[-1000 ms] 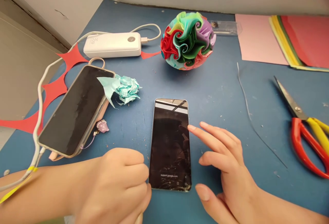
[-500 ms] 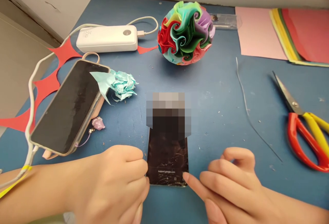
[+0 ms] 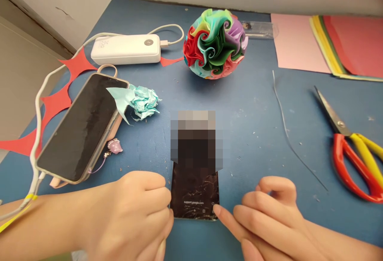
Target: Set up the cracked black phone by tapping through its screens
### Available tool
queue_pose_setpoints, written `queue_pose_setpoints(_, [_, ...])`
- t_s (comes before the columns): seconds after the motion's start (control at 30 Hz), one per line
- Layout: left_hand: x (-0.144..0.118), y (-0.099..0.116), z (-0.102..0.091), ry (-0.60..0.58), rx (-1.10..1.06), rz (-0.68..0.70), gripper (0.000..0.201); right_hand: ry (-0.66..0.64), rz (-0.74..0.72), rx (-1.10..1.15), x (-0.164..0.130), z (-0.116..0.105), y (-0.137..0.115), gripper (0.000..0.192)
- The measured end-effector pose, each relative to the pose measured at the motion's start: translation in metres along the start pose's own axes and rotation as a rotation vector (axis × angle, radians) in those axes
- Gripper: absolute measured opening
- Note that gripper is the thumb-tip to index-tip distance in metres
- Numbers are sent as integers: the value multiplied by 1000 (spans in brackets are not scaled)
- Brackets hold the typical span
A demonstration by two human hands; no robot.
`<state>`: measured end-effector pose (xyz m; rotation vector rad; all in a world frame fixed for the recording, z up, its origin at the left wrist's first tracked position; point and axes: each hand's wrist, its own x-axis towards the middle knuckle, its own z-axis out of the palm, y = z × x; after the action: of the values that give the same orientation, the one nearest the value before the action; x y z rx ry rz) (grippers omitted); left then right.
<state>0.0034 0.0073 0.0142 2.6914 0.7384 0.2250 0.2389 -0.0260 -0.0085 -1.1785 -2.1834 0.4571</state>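
Head view: found the right hand [image 3: 266, 217] shifted down, since a second earlier, from midway along the right side of the dark phone [image 3: 194, 189] to its lower right corner. Saw it loosely part-spread, with one finger stretched to the screen and the others bent; could not tell touching from hovering. Saw the left hand [image 3: 131, 213] unmoved, pressed together into a fist at the phone's lower left edge; could not make out its inside. Found the phone flat on the table [image 3: 251, 97] between both hands, with upper part now blurred by blocks. Noted open tabletop from phone to paper ball [image 3: 215, 45] and rightward to wire [image 3: 285, 129] and scissors [image 3: 344, 129]. Noted tighter room leftward, toward crumpled paper [image 3: 145, 101] and second phone [image 3: 83, 127].
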Motion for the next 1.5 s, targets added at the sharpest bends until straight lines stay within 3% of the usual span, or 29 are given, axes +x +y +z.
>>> queue_pose_setpoints(0.13, [-6,0,5,83,1,-81,30,27,-49,-2,1,6,2,25])
queue_pose_setpoints(0.23, [-6,1,5,55,-49,-101,29,55,-77,-3,3,11,7,27])
queue_pose_setpoints(0.37, [-1,4,2,32,-98,-79,30,161,-239,0,3,17,16,28])
queue_pose_setpoints(0.57, [2,5,5,120,-130,-153,29,87,-365,27,1,14,22,28])
queue_pose_setpoints(0.9, [-1,1,10,104,-109,-69,28,155,-281,-4,1,16,18,26])
queue_pose_setpoints(1.07, [-6,-2,14,54,-58,27,28,118,-280,-11,4,15,17,28])
queue_pose_setpoints(1.17, [-6,-1,11,78,-81,3,27,113,-255,-3,4,15,17,29])
queue_pose_setpoints(1.37, [-7,1,7,42,-152,-60,34,127,-321,33,0,13,20,30])
queue_pose_setpoints(1.5, [-7,-1,11,69,-147,-46,31,-11,-443,-18,3,11,24,33])
